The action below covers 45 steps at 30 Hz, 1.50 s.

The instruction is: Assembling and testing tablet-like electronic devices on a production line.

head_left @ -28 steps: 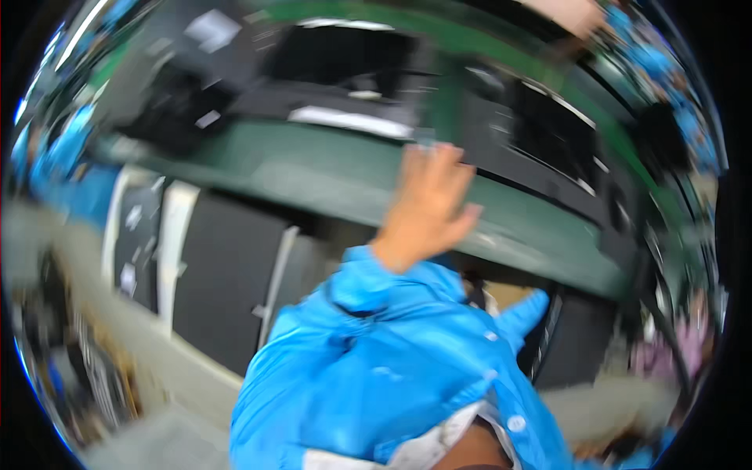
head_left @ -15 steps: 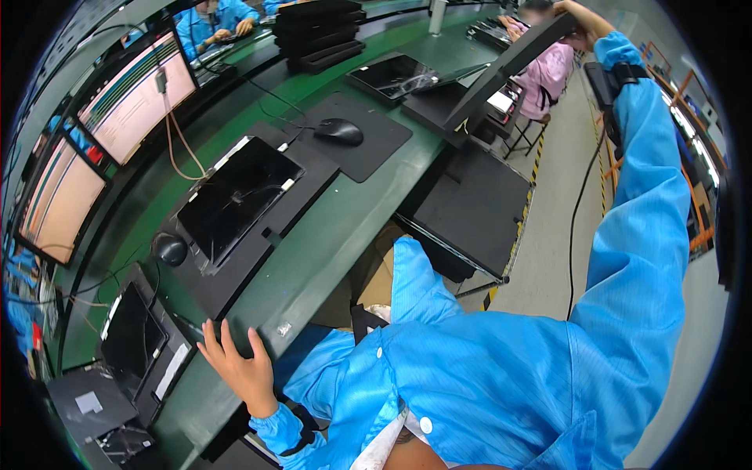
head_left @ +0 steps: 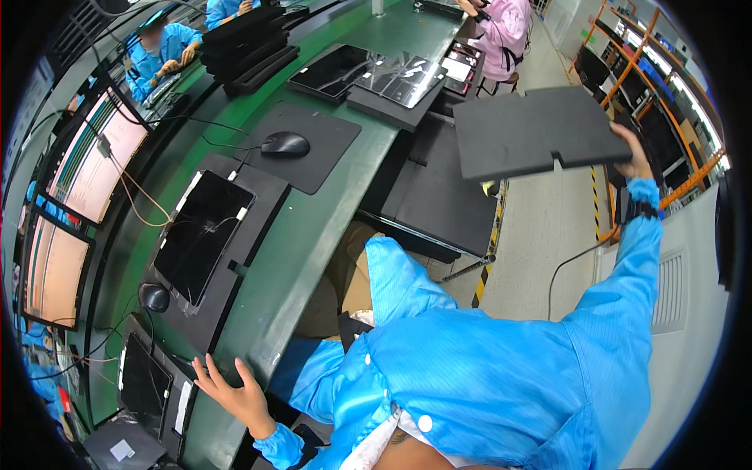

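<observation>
My right hand (head_left: pixel 633 153) grips the right edge of a black foam pad (head_left: pixel 540 129) with notches in its edges. The pad is held up over the aisle beside the bench. My left hand (head_left: pixel 237 397) is spread with nothing in it, at the near bench edge. Ahead of that hand a black display panel (head_left: pixel 205 235) lies on a notched foam pad (head_left: pixel 218 301). Another dark panel (head_left: pixel 146 376) lies to its left. At the bench's far edge, a shiny panel in clear film (head_left: pixel 403 78) rests on a foam block (head_left: pixel 384 108).
Two monitors (head_left: pixel 98 160) stand along the left. A black mouse (head_left: pixel 285 144) sits on a mouse pad (head_left: pixel 329 157). Foam pads are stacked (head_left: pixel 247 51) at the back and on a low cart (head_left: pixel 446 196). Co-workers in blue (head_left: pixel 160 59) and pink (head_left: pixel 501 35) sit farther off.
My right hand has moved the foam pad from above the far bench end to the right and nearer, turning it flatter. The shiny panel there now shows fully. My left hand stays spread.
</observation>
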Available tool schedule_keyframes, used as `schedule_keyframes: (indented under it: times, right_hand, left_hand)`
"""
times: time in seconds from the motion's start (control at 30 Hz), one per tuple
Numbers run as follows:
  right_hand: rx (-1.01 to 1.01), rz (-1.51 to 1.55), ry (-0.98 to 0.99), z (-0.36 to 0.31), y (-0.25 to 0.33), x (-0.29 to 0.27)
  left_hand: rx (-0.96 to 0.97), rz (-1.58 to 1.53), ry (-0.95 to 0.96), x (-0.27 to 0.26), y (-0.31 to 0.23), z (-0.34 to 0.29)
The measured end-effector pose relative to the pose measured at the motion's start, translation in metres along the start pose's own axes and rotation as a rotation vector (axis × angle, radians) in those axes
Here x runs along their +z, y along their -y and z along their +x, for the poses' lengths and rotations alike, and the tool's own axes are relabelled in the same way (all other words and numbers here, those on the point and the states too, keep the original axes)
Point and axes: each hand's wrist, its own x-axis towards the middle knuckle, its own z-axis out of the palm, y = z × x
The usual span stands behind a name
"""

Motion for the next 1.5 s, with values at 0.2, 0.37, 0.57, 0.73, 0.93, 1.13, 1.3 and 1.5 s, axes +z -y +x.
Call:
schedule_keyframes:
  times: [0.2, 0.37, 0.57, 0.73, 0.93, 1.13, 1.3, 1.5]
  right_hand:
    - [0.030, 0.148, -0.165, -0.016, -0.210, 0.012]
    - [0.105, 0.358, 0.131, -0.003, -0.298, 0.126]
    - [-0.037, -0.921, -0.050, 0.038, -0.259, 0.196]
    - [-0.986, -0.689, 0.600, 0.004, -0.173, 0.463]
    - [-1.500, -0.882, 0.934, 0.068, -0.229, 0.686]
    - [-1.383, -1.052, 1.252, 0.085, -0.208, 0.716]
    - [-1.467, -0.935, 1.366, 0.095, -0.195, 0.724]
    - [-1.353, -0.949, 1.467, 0.087, -0.168, 0.712]
  left_hand:
    - [0.112, -0.081, 0.030, -0.021, -0.059, 0.030]
    - [0.237, -0.192, 0.137, -0.007, -0.091, 0.075]
    - [0.176, 0.046, 0.381, -0.008, -0.096, 0.114]
    - [0.157, 0.101, 0.272, 0.053, -0.061, 0.161]
    - [0.149, 0.098, 0.337, 0.067, -0.071, 0.169]
    - [0.109, -0.023, 0.323, 0.068, -0.066, 0.172]
    - [0.140, -0.032, 0.217, 0.068, -0.069, 0.177]
    - [0.157, -0.049, 0.070, 0.078, -0.088, 0.174]
